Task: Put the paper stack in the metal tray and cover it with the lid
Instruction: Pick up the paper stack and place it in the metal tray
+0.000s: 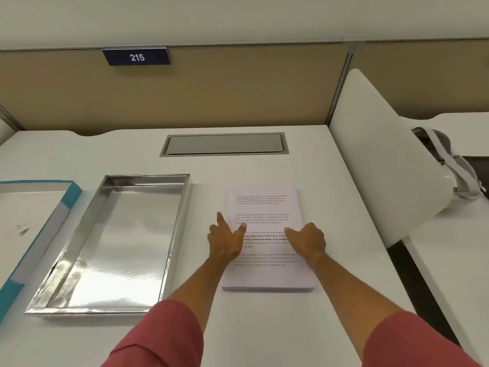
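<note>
A thick white paper stack [267, 205] with printed text lies flat on the white desk, right of centre. My left hand [225, 241] rests at its left edge, thumb on the top sheet and index finger pointing away. My right hand [307, 239] lies on the right half of the stack with its fingers curled under, so I cannot see if they grip the edge. The shiny metal tray [79, 263] stands empty to the left of the stack. Its lid [29, 223], silver inside with a teal rim, lies upturned at the far left.
A grey cable hatch [223, 144] is set into the desk behind the stack. A beige partition with a "215" sign [137, 57] closes the back. A white divider panel [381, 165] rises on the right, with a bag [449, 165] beyond it.
</note>
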Available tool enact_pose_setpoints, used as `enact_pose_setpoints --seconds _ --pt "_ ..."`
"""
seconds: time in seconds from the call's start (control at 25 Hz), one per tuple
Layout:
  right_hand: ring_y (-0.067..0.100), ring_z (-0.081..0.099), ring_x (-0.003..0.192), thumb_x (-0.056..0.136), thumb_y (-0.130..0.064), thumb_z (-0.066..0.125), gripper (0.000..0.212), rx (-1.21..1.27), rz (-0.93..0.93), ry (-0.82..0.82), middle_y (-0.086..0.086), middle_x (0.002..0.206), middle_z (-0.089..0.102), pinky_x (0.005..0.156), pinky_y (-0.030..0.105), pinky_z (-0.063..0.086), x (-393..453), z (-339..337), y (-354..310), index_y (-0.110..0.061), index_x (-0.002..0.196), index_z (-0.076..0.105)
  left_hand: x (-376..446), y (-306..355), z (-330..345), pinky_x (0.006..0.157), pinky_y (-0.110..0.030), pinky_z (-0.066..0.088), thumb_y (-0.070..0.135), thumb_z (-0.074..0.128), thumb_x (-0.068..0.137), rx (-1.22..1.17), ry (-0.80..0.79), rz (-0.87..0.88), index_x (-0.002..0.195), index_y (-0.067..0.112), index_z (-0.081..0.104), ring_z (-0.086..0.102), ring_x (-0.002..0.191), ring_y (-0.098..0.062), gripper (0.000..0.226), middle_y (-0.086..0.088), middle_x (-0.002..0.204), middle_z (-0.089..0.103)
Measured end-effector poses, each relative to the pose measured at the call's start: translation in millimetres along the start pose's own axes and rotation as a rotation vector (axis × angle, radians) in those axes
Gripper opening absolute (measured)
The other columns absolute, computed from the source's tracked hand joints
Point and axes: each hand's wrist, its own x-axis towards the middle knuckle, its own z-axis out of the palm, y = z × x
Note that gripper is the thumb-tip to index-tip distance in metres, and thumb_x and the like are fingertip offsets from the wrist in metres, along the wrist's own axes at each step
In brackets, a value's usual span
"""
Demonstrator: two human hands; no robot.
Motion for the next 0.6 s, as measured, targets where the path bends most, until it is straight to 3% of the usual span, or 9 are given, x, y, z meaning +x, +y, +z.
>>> enact_pose_setpoints --seconds 0.04,0.12,0.24,0.36,0.44,0.6 --pt "0.029 0.06 0.086 0.081 -0.036 0.064 0.029 0.06 0.028 -0.023 0.012 0.096 0.066 0.077 0.035 0.051 3.5 -2.8 -0.9 -0.007 0.081 0.059 3.8 0.5 -0.1 0.111 -0.055 0.033 0.052 0.054 0.089 -0.059 0.016 -0.022 0.154 0.019 0.005 0.033 0.138 -0.043 0.089 -0.021 0.151 0.031" --pt "0.027 0.061 0.078 0.082 -0.034 0.066 0.026 0.153 0.077 -0.044 0.01 0.089 0.068 0.072 0.033 0.053 11.2 -5.0 -0.5 -0.01 0.075 0.059 11.5 -0.1 -3.0 0.108 -0.055 0.037 0.049 0.056 0.088 -0.158 0.021 -0.082 0.153 0.02 0.009 0.04 0.134 -0.042 0.085 -0.02 0.15 0.035" --pt "0.028 0.063 0.083 0.082 -0.038 0.068 0.03 0.261 0.13 -0.079 0.009 0.092 0.067 0.078 0.036 0.056 23.3 -4.4 -0.7 -0.009 0.084 0.061 21.0 0.1 -7.5 0.098 -0.048 0.046 0.043 0.055 0.09 -0.243 0.018 -0.172 0.148 0.012 0.025 0.052 0.123 -0.039 0.073 -0.017 0.143 0.045" --pt "0.03 0.064 0.09 0.082 -0.043 0.069 0.038 0.217 0.141 -0.109 0.009 0.096 0.065 0.084 0.039 0.056 33.9 -2.9 -1.6 -0.008 0.095 0.059 27.3 4.6 -8.9 0.081 -0.038 0.044 0.04 0.054 0.092 -0.278 0.009 -0.199 0.127 0.003 0.049 0.055 0.102 -0.03 0.051 -0.013 0.126 0.055" --pt "0.031 0.064 0.094 0.082 -0.046 0.068 0.044 0.154 0.137 -0.117 0.009 0.098 0.062 0.085 0.039 0.056 36.4 -3.5 -2.4 -0.008 0.102 0.059 31.2 4.9 -7.4 0.078 -0.036 0.042 0.039 0.054 0.092 -0.255 -0.017 -0.188 0.12 0.001 0.054 0.054 0.095 -0.027 0.048 -0.011 0.116 0.057" --pt "0.031 0.062 0.095 0.083 -0.048 0.066 0.05 0.093 0.1 -0.088 0.009 0.102 0.062 0.08 0.035 0.053 35.3 -1.4 -3.0 -0.006 0.11 0.059 36.2 1.2 -6.5 0.079 -0.038 0.05 0.043 0.058 0.086 -0.197 -0.037 -0.159 0.11 0.004 0.058 0.06 0.096 -0.028 0.046 -0.011 0.113 0.062"
